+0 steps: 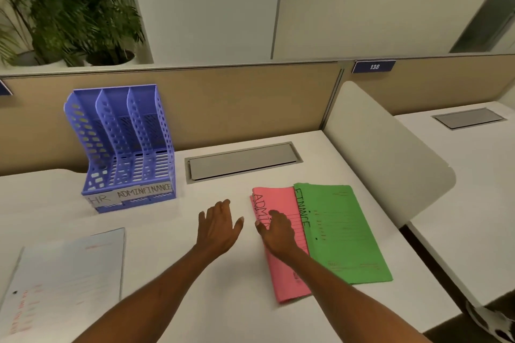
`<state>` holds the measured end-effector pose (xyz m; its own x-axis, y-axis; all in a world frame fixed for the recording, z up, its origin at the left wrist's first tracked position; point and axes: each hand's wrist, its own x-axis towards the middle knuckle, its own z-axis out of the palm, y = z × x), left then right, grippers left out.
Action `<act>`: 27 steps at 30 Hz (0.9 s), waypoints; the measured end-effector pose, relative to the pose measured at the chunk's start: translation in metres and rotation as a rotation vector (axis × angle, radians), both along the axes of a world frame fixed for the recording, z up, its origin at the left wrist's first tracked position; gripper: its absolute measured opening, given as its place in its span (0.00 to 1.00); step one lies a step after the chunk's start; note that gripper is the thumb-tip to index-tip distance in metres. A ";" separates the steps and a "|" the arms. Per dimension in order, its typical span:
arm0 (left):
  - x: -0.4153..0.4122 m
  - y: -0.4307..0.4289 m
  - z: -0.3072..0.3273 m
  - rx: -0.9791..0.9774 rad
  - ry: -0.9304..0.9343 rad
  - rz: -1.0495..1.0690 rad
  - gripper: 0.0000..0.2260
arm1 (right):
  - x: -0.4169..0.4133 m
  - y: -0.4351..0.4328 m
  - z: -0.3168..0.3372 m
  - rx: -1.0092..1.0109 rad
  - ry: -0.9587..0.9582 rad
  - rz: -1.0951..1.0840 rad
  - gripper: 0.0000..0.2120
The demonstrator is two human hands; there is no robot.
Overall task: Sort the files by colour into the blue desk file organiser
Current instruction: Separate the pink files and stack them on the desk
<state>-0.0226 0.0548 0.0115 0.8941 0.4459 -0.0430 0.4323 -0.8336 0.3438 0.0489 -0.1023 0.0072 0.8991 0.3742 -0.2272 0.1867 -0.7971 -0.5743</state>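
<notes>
The blue desk file organiser stands at the back left of the desk, its three slots empty and labelled HR, ADMIN and FINANCE. A pink file marked ADMIN lies flat at the right, partly under a green file marked FINANCE. A pale white file lies flat at the near left. My right hand rests on the pink file's left edge, fingers spread and flat. My left hand hovers open over the bare desk just left of the pink file, holding nothing.
A grey cable hatch is set in the white desk behind the files. A beige partition closes the back; a white rounded divider stands on the right. Potted plants sit beyond the partition.
</notes>
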 end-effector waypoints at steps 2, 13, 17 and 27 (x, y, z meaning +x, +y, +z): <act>0.014 -0.015 -0.006 0.017 0.021 -0.003 0.29 | 0.018 -0.018 -0.008 -0.039 -0.040 0.082 0.30; 0.060 -0.076 -0.045 -0.023 0.187 -0.004 0.29 | 0.071 -0.075 -0.040 0.092 0.100 0.170 0.27; 0.074 -0.087 -0.059 -0.240 0.218 0.119 0.29 | 0.077 -0.079 -0.050 0.147 0.173 0.192 0.23; 0.096 -0.099 -0.075 -0.617 0.128 0.413 0.28 | 0.089 -0.083 -0.070 0.095 0.191 0.193 0.27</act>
